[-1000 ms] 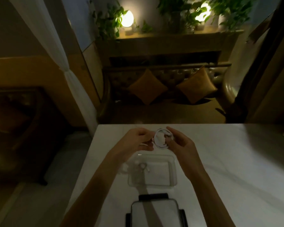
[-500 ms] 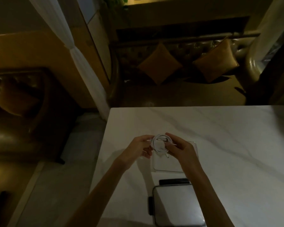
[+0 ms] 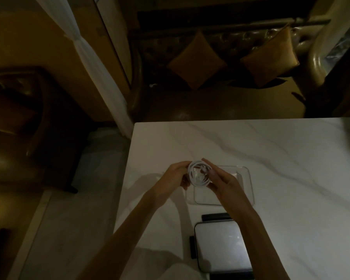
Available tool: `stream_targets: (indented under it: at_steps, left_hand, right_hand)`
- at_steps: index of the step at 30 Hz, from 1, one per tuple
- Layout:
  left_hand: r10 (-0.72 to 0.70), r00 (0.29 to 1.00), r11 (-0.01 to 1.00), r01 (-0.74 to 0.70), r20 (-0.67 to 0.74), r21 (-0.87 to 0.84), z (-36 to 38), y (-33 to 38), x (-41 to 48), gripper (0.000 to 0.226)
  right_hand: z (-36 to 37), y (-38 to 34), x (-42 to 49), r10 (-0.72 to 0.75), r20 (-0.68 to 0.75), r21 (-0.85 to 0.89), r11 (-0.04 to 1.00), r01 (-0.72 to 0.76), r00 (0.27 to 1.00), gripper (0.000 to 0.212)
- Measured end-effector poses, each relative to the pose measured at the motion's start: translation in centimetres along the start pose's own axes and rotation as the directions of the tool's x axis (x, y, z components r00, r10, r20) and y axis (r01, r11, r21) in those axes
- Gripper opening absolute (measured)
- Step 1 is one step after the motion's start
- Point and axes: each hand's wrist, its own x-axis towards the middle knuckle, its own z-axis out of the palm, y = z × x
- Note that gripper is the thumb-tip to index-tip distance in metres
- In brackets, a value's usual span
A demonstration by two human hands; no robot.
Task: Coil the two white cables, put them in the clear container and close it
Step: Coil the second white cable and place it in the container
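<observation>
The coiled white cable (image 3: 199, 175) has come in from beyond the far rim of the clear container (image 3: 249, 178) and now hangs over its far left corner. The loose tail that dangled half a second ago no longer shows. We judge the winding done and the drop into the container next.

Left of the container, our left hand (image 3: 175, 176) curls its grip round the coil's left edge. The coil is held clear of the surface (image 3: 271, 150). Our right hand (image 3: 224, 183) lies over the container's left half, its grip pinching the coil's right edge between thumb and fingers.

We count two hands, one coil, one open container and one lid (image 3: 220, 245), which lies just beside the container's near rim. We cannot find the second cable. The container's floor is dim and partly hidden by the right hand, so we cannot tell whether it lies inside.
</observation>
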Motion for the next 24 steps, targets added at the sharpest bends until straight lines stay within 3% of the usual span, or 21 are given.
stream_targets:
  at_steps: [2, 6, 8, 14, 17, 19, 22, 24]
  left_hand:
    - [0.019, 0.999, 0.999, -0.018, 0.035, -0.042, -0.1, -0.1, -0.3, 0.036]
    - [0.020, 0.989, 0.990, 0.001, 0.144, -0.143, 0.2, 0.0, -0.6, 0.037]
    - [0.028, 0.985, 0.990, -0.003, 0.171, -0.142, 0.3, 0.0, -0.8, 0.037]
    - [0.027, 0.980, 0.993, -0.003, 0.195, -0.119, 1.7, 0.8, -1.6, 0.026]
    - [-0.003, 0.977, 0.988, 0.036, 0.214, -0.148, 2.5, 1.3, -2.2, 0.033]
    - [0.013, 0.979, 1.000, -0.015, 0.205, 0.007, 3.4, 1.9, -2.6, 0.042]
    - [0.194, 0.977, 0.930, -0.212, 0.089, 0.300, 5.0, 1.9, -2.7, 0.033]
    - [0.248, 0.969, 0.902, -0.238, 0.021, 0.359, 5.5, 2.2, -2.8, 0.028]
  right_hand:
    - [-0.2, 0.2, 0.0, 0.007, -0.001, 0.059, 0.998, -0.006, 1.000, 0.040]
    - [-1.1, 0.6, -0.2, 0.091, 0.052, 0.348, 0.932, -0.104, 0.994, 0.040]
    - [-1.5, 0.8, -0.6, 0.100, 0.039, 0.359, 0.927, -0.108, 0.994, 0.039]
    - [-1.9, 0.7, -2.3, 0.006, -0.182, 0.151, 0.988, 0.022, 0.983, 0.034]
    - [-1.9, 0.1, -3.0, -0.066, -0.306, 0.029, 0.996, 0.079, 0.950, 0.030]
    - [-1.6, -0.3, -3.4, -0.157, -0.385, -0.118, 0.986, 0.121, 0.909, 0.028]
    - [-1.1, -0.8, -4.1, -0.303, -0.404, -0.302, 0.935, 0.187, 0.863, 0.028]
    - [-1.0, -1.3, -4.3, -0.354, -0.381, -0.373, 0.904, 0.209, 0.854, 0.029]
